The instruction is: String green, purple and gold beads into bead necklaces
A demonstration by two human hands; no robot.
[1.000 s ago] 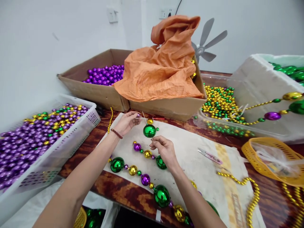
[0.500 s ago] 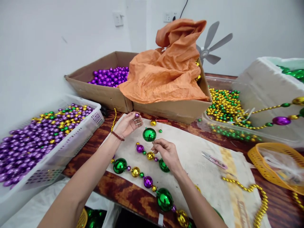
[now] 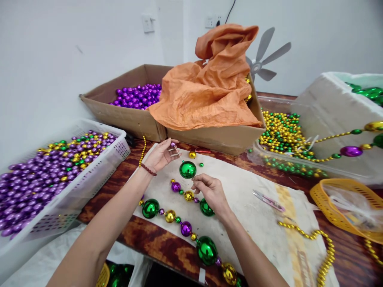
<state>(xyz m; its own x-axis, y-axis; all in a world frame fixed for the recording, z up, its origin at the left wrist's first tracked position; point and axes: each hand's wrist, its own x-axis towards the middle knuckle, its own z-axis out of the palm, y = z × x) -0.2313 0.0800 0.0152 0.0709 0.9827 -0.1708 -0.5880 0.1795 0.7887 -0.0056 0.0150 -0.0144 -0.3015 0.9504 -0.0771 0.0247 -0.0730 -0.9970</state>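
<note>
**Pinches Purple Bead on Left, Line on Right, Green Ball Between**

Grips a small purple bead (image 3: 173,144) between thumb and fingertip of the left hand (image 3: 163,155), with the other fingers loosely spread and slightly curled. Wears a dark red bracelet (image 3: 149,170) on that wrist. Closes thumb and forefinger of the right hand (image 3: 211,193) on the near end of a thin line (image 3: 178,152), just below a large green ball (image 3: 187,170). Has the ball between both hands, with the line running from its top toward the left fingers. Cannot tell about contact between ball and pale sheet (image 3: 233,187).

Shows a gold bead (image 3: 192,154) and a small green bead (image 3: 201,164) lying just beyond the ball. Includes a short beaded strand (image 3: 189,195) beside the right hand, partly covered by it, and a longer strand (image 3: 186,229) nearer the sheet's edge. Features snips (image 3: 269,200) and a gold bead string (image 3: 327,247) at right, a white basket (image 3: 86,189) of mostly purple beads at left, and an orange cloth (image 3: 206,95) over a cardboard box (image 3: 209,139) behind.
</note>
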